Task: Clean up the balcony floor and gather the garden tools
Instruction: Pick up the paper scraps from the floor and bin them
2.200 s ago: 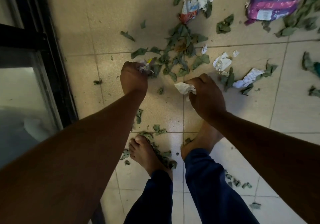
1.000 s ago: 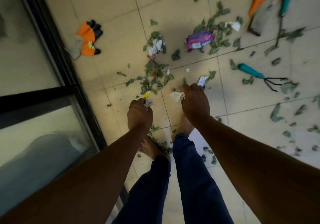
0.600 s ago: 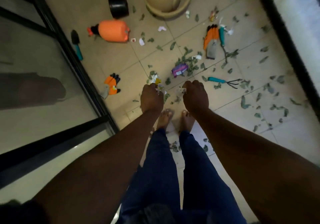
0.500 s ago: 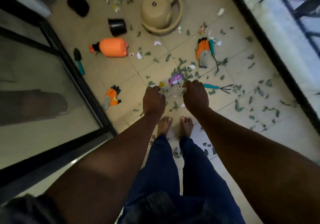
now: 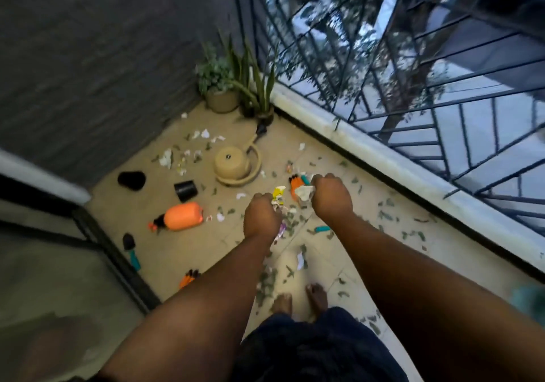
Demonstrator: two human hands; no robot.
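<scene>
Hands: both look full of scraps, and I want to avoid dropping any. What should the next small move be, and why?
Probably carry both handfuls to a bin; none shows here. The left hand grips a yellow wrapper, the right hand grips crumpled paper, so neither can lift the orange sprayer or the leaves on the floor.

Two potted plants (image 5: 233, 86) were set in the far corner, against a dark grey wall (image 5: 97, 57). A black metal railing (image 5: 413, 66) was mounted along a pale ledge (image 5: 383, 157), with trees seen blurred beyond it. A dark-framed glass door (image 5: 59, 263) was seen at the left.
</scene>
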